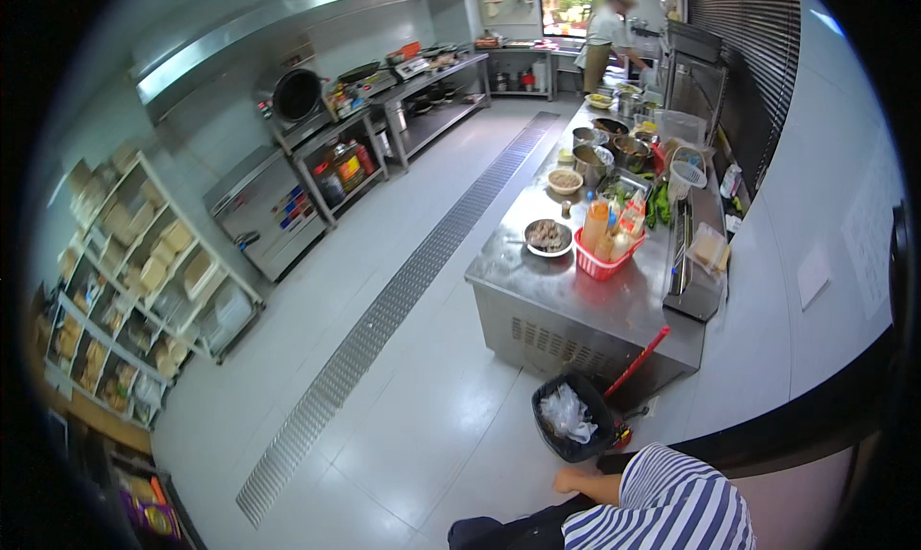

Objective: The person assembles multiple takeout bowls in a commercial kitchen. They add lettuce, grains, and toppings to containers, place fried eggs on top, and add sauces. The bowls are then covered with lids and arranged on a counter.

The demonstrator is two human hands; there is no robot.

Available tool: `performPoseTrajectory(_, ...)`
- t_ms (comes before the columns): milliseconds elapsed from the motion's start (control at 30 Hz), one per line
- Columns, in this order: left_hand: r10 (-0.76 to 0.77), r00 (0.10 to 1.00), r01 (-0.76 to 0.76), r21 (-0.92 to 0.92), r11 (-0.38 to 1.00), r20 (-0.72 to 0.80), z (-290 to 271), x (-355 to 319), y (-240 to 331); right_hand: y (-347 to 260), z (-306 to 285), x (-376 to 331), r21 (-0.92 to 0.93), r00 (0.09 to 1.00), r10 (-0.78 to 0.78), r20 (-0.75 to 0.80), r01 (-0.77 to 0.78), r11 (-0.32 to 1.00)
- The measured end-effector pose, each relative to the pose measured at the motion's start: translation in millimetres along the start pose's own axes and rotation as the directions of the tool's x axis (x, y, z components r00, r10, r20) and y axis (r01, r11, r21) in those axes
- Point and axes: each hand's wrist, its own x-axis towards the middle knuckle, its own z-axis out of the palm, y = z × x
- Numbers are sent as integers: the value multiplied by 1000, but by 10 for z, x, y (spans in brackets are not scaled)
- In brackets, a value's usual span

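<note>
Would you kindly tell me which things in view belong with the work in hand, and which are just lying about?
Probably in use, judging only by nearness to the right hand, whose grip is unclear:
- black bin
- pale plastic bag inside it

Apparently just lying about:
- red basket
- bowl
- green vegetables

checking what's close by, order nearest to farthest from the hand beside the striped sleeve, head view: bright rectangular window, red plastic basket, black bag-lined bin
1. Black bag-lined bin: on the floor, just beyond the hand.
2. Red plastic basket: on the steel counter.
3. Bright rectangular window: far wall.
</note>
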Motion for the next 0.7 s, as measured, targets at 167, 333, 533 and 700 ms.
performPoseTrajectory(167,60,991,-76,127,989,124,-225,1160,1544,-482,-1089,1303,105,993,-116,10,115,988)
performPoseTrajectory(333,-148,918,27,314,949,367,-257,2488,2184,-1308,-2252,2444,-58,947,-258,-193,251,966)
performPoseTrajectory(533,-174,831,-90,437,895,528,-863,4545,4264,-2652,-5108,2282,812,820,-43,-571,572,117)
performPoseTrajectory(700,290,897,-432,532,728,333,517,5335,6886,-809,-6968,2976,603,492,702,-515,790,-112)
